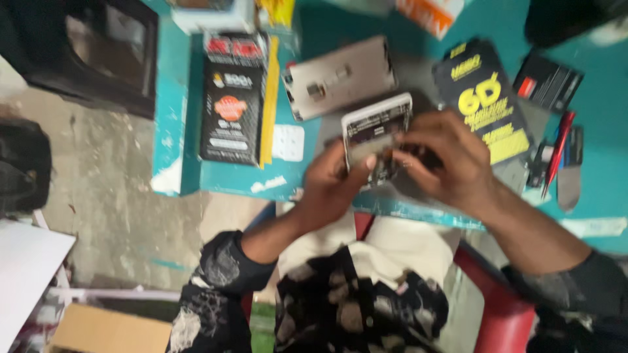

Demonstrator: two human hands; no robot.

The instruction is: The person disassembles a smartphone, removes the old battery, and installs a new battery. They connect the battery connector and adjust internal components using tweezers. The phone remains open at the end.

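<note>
The opened white-framed rectangular phone [374, 134] sits at the near edge of the teal worktable [602, 98], gripped from below by the left hand [333, 182], thumb on its face; the right hand [451, 157] curls fingers [409, 153] against its right side

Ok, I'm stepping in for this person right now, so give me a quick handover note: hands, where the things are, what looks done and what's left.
Left hand: grips the lower left edge of the opened phone, thumb on its face.
Right hand: fingertips pinch at the phone's lower end; the picture is too blurred to tell what they hold.
Things: the phone sits at the near edge of the teal table. A detached grey back cover lies just behind it. A red pen-like tool lies to the right.
Done: the cover is off.
Left: the phone remains open, the cover not refitted.
</note>
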